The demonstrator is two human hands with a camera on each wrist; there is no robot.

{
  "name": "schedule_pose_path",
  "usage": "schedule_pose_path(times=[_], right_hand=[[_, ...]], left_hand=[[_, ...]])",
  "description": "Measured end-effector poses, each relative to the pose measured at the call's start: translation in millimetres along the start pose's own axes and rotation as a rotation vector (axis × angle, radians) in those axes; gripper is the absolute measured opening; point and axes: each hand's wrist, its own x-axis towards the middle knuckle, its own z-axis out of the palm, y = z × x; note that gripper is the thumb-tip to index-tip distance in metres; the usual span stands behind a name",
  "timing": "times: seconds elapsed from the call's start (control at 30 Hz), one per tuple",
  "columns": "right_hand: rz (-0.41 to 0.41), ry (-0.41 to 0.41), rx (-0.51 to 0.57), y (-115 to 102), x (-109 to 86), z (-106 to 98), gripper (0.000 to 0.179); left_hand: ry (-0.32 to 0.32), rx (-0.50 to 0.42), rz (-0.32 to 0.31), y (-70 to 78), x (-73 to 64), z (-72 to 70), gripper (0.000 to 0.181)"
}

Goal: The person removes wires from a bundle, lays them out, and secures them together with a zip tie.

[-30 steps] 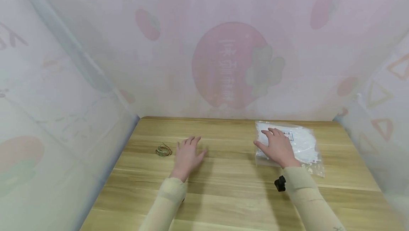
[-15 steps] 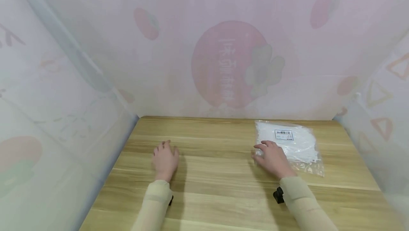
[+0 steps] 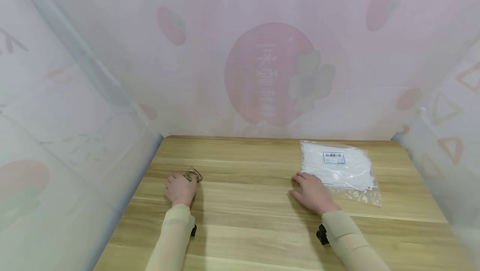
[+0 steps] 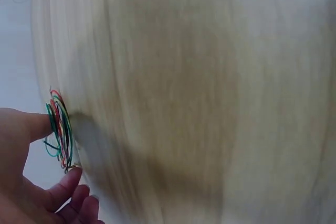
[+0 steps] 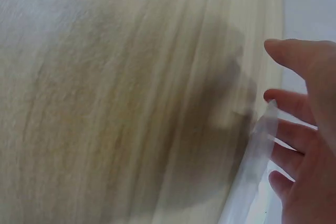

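A small coil of thin coloured wire (image 4: 61, 129), with green, red and yellow strands, is at the left of the table. My left hand (image 3: 181, 189) holds it between thumb (image 4: 39, 126) and index finger, the other fingers curled below. Toward the right of the table my right hand (image 3: 312, 192) hovers low with fingers spread and relaxed. Its fingers (image 5: 294, 132) are at the near left edge of a clear plastic bag (image 3: 354, 166) filled with thin white pieces. A white label with a barcode lies on the bag.
The wooden table (image 3: 247, 221) has a printed cloth wall (image 3: 195, 96) behind it and similar walls on both sides. A black wrist camera (image 3: 322, 234) sits under the right sleeve.
My left hand has moved left over the coil and now holds it by thumb and index finger. My right hand has drawn back from over the bag to its near left edge.
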Motion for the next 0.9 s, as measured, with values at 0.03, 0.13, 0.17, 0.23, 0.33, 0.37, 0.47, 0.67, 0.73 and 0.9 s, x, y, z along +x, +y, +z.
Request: schedule_pose_path(times=[0.03, 0.13, 0.17, 0.23, 0.33, 0.37, 0.47, 0.67, 0.73, 0.9], right_hand=[[0.009, -0.014, -0.003, -1, -0.4, 1, 0.053], [0.023, -0.033, -0.009, -4, -1.3, 2, 0.058], [0.025, -0.035, -0.014, -4, -1.4, 2, 0.059], [0.027, -0.033, -0.024, -3, -1.5, 3, 0.06], [0.032, -0.021, -0.043, -2, -1.5, 3, 0.061], [0.035, -0.014, -0.045, -1, -1.6, 2, 0.061], [0.045, 0.004, -0.048, 5, -2.6, 0, 0.06], [0.083, 0.006, -0.036, 20, -6.4, -4, 0.063], [0.096, 0.004, -0.032, 25, -8.1, -7, 0.063], [0.13, 0.001, -0.028, 32, -11.5, -13, 0.064]], left_hand=[[-0.003, 0.013, 0.002, -0.7, 0.3, 0.2, 0.072], [-0.004, 0.048, 0.024, -2.1, 1.3, 0.7, 0.063], [-0.005, 0.058, 0.036, -2.2, 1.4, 0.6, 0.06], [-0.012, 0.065, 0.061, -1.5, 1.5, -0.1, 0.056], [-0.025, 0.006, 0.09, 0.2, 2.0, -0.5, 0.047], [-0.033, -0.031, 0.098, 1.2, 2.0, -1.0, 0.044], [-0.055, -0.156, 0.116, 7.9, -0.1, -2.7, 0.031], [-0.074, -0.287, 0.142, 24.5, -7.2, -3.5, 0.031], [-0.075, -0.284, 0.165, 29.1, -8.9, -1.6, 0.036], [-0.086, -0.3, 0.245, 43.8, -17.3, 0.6, 0.033]])
